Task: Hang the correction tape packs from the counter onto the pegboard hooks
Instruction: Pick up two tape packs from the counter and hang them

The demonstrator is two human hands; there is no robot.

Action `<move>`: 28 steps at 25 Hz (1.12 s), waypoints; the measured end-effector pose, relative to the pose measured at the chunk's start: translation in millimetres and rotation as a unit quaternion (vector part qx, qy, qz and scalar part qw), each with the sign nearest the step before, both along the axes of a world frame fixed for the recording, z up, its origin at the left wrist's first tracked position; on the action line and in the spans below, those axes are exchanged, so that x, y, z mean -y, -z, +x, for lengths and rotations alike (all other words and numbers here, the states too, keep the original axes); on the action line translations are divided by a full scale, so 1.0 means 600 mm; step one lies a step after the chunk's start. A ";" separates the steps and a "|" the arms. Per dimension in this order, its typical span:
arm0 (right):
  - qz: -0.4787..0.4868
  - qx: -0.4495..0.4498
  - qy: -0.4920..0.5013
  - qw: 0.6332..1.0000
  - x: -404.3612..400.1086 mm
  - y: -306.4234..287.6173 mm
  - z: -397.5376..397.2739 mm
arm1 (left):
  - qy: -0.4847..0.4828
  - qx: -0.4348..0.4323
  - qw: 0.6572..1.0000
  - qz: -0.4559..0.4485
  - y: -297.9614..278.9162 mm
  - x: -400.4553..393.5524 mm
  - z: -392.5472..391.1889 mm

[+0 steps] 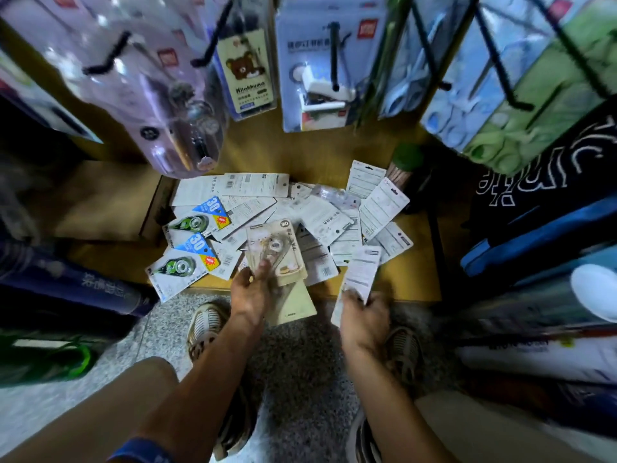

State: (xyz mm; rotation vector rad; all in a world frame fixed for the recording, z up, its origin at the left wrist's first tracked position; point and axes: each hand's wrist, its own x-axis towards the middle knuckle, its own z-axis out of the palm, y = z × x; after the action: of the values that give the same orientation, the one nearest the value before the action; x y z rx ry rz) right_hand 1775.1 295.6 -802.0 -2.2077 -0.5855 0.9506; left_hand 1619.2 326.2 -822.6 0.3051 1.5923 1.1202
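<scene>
Holding: left hand (251, 289) grips a beige pack (276, 252) face-up, thumb on the clear bubble, fingers curled under its lower end; looks like a second beige card sits behind it, can't swear to that.
Right hand: right hand (362, 312) pinches a white pack (360, 279) by its lower end, printed back toward the camera, over the front edge of the counter (414, 282).
Pile: rest of the packs (310, 212) are heaped across the middle of the counter, mostly back-side up; two with blue corners (187, 259) lie at the front-left edge, face-up.
Handling: my guess is these weigh next to nothing, thin card that flexes, with a slick plastic bubble. Probably nothing fragile here, but the card could crease or tear at the hang hole.
Where to grab: I'd hold the lower end or the side edges and keep the hole end free so it can slide onto a hook.
Hooks: black hooks (335, 55) stick out overhead, already loaded with other stationery.
Hard to see: hooks and hanging stuff are blurry, no telling which one is free. Right fingertips are smeared. Hang holes on the held packs aren't clear.
</scene>
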 end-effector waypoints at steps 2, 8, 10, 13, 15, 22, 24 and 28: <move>0.092 0.069 -0.080 0.990 0.002 -0.056 -0.012 | 0.009 0.000 1.000 0.014 -0.032 0.015 0.008; 0.193 0.301 -0.351 0.865 0.002 -0.194 -0.023 | 0.092 0.064 0.983 0.148 -0.156 0.046 0.039; 0.190 0.324 -0.393 0.839 0.015 -0.225 -0.021 | 0.083 0.101 0.978 0.164 -0.196 0.052 0.040; 0.208 0.207 -0.371 0.881 0.028 -0.260 -0.012 | 0.073 0.133 0.975 0.161 -0.245 0.061 0.037; 0.254 0.048 -0.307 0.916 0.020 -0.277 0.000 | 0.090 0.119 0.977 0.150 -0.272 0.069 0.038; 0.153 -0.276 -0.194 0.929 0.024 -0.351 0.040 | 0.161 0.132 0.965 0.160 -0.350 0.098 0.041; 0.158 -0.321 -0.161 0.920 0.034 -0.366 0.051 | 0.167 0.111 0.964 0.173 -0.370 0.114 0.049; 0.170 -0.394 -0.128 0.894 0.068 -0.393 0.070 | 0.142 0.101 0.964 0.203 -0.399 0.144 0.063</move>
State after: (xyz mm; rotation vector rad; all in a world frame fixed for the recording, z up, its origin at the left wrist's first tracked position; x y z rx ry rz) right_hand 1816.9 255.0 -566.3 -1.2871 -0.5866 1.6127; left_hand 1656.8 239.7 -583.3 0.6470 1.0907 1.2028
